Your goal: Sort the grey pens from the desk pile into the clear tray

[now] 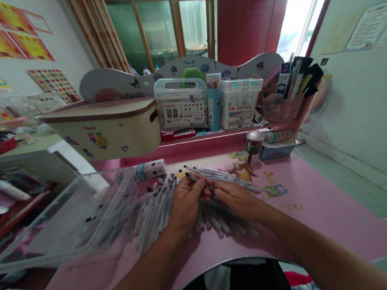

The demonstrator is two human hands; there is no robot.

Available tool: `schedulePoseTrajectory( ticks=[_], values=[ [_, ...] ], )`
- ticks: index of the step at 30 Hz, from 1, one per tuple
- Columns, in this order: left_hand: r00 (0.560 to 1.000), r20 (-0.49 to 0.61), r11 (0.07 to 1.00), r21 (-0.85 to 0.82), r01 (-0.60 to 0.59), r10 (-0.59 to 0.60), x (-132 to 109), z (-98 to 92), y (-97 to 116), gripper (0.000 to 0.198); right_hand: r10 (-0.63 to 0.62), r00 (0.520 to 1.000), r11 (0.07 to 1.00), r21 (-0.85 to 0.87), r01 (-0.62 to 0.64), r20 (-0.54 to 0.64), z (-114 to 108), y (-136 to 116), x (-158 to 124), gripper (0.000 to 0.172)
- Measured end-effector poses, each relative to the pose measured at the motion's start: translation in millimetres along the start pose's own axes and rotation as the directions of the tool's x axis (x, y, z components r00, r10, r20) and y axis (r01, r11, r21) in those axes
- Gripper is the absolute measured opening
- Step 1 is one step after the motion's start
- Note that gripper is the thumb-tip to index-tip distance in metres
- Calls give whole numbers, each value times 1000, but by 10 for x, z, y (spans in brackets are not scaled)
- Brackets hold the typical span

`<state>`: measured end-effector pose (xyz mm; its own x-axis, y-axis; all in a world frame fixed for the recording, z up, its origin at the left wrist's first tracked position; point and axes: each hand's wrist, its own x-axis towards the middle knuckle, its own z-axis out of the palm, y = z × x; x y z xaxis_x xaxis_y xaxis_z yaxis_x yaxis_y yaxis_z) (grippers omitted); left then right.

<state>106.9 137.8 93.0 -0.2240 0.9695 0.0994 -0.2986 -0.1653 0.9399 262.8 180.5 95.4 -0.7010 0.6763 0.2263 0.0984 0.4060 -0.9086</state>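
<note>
Head view: left hand point(185, 203), right hand point(238, 199) on one marker point(203, 184).
Both grips clamped on it above marker pile point(152, 213); storage case point(181, 104), 12 o'clock, label unreadable.

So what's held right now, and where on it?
One grey marker, above the marker pile: left hand pinches its dark-tipped end, right hand grips the other end.

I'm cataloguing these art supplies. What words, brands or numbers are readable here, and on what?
Nothing reads clearly.
Clear marker case: red label band, too blurred.
White marker box: red label, too blurred.
Small carton: print too small.
Wall posters: too blurred.
Pink desk: faint orange letters, illegible.
Marker held by left hand and right hand: no visible print.
</note>
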Motion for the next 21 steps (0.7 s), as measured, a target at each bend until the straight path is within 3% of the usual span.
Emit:
schedulePoseTrajectory(
  ticks=[4,8,15,21],
  values=[
    [997,-71,999,26,-25,26,-19,32,39,21,-57,996,944,-329,30,-72,53,-48,-3,27],
    [995,-98,999,24,-23,25,-43,62,47,21,-37,990,905,-424,-23,-132,97,-46,-28,27],
    [998,-63,1000,-16,-23,22,-51,78,34,19,-87,987,969,-242,51,-138,118,-53,-32,32],
    [999,-50,1000,-22,-15,14,-54,67,32,20,-44,996,999,1,44,-71,90,-46,-7,32]
  ],
)
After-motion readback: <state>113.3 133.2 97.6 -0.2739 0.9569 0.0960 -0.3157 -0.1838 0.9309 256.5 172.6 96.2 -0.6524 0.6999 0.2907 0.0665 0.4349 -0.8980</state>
